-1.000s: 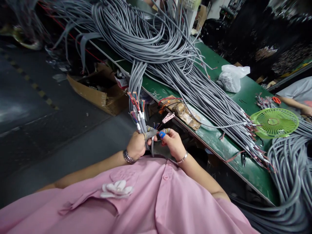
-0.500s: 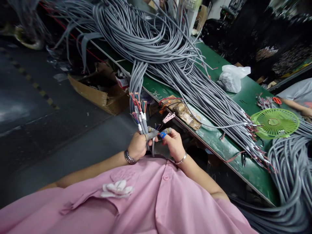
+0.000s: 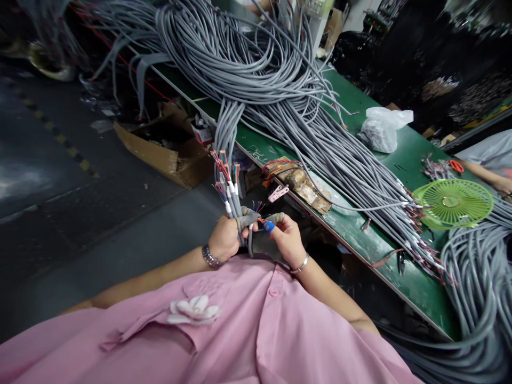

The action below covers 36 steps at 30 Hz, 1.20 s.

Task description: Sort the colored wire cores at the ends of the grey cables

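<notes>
My left hand (image 3: 224,238), with a grey covering on thumb and finger, is closed around several grey cables (image 3: 235,205). Their stripped ends, with white bands and coloured wires (image 3: 227,173), stick up above it. One cable end with fanned thin wires (image 3: 258,206) stands between the hands. At its right, my right hand (image 3: 286,238) pinches the tips of orange-red wires (image 3: 262,220); a blue wrap is on its thumb and a grey cover on a finger. The lower ends of the cables are hidden behind my hand and shirt.
A green table (image 3: 424,298) carries a large heap of grey cables (image 3: 240,69), a green fan grille (image 3: 452,202), a white plastic bag (image 3: 382,128) and a pink clip (image 3: 279,193) at its edge. A cardboard box (image 3: 160,154) lies left. A person's arm (image 3: 486,176) shows right.
My right hand has shifted slightly right and down, its thumb away from the cable held in my left hand. The orange-red wires between the hands show more.
</notes>
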Motion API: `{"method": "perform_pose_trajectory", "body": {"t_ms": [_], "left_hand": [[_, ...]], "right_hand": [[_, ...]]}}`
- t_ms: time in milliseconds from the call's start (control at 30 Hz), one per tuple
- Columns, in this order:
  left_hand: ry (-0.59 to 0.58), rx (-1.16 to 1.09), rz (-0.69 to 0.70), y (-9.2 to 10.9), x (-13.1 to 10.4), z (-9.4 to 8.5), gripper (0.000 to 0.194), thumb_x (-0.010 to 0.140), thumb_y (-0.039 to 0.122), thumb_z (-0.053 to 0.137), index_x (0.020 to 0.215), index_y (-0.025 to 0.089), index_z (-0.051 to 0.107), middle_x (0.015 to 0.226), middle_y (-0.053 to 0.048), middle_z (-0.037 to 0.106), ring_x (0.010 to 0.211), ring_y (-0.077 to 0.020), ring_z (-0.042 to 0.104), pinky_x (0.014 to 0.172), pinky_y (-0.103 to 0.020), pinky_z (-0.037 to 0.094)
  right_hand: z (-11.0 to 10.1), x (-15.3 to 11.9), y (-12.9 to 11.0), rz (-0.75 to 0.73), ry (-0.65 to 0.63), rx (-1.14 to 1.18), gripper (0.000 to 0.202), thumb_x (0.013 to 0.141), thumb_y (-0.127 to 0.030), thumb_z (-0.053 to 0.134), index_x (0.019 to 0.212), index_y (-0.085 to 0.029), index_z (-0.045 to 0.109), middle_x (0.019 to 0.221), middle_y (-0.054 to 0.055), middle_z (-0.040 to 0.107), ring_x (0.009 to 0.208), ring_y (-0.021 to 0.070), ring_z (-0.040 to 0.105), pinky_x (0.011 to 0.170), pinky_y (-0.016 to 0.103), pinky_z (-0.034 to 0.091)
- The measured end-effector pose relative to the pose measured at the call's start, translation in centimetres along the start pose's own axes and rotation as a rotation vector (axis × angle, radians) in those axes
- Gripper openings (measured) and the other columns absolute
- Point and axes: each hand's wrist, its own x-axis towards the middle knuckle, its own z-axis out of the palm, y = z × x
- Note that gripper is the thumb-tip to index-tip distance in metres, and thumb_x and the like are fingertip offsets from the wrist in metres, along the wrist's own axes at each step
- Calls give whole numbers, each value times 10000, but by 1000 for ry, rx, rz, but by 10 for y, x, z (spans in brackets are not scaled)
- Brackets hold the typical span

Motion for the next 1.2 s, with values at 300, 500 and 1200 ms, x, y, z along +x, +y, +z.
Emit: {"method": "perform_pose_trajectory", "body": {"t_ms": [300,500,1200], "left_hand": [[-77,86,-5,-3,-2,1,152,702,244,664,616,126,622,523,-23,600,380,-54,376,400,-200,253],[-32,57,26,-6,-1,-2,156,705,241,671,608,132,616,533,-18,600,392,-56,384,421,-202,285],[-22,-12,32,-8,3,-3,166,697,226,683,593,127,600,514,-2,555,399,-51,378,408,-196,269]], "right_hand": [[-6,2,-8,-165,102,-59,202,776,-367,660,868,-196,600,804,3,602,684,115,541,644,246,473],[-3,4,-11,170,13,10,427,761,-590,602,905,-191,550,767,-5,589,510,84,509,438,222,451],[4,1,-6,122,-106,29,338,672,-445,743,806,-183,576,651,-32,580,511,79,478,493,213,422]]}}
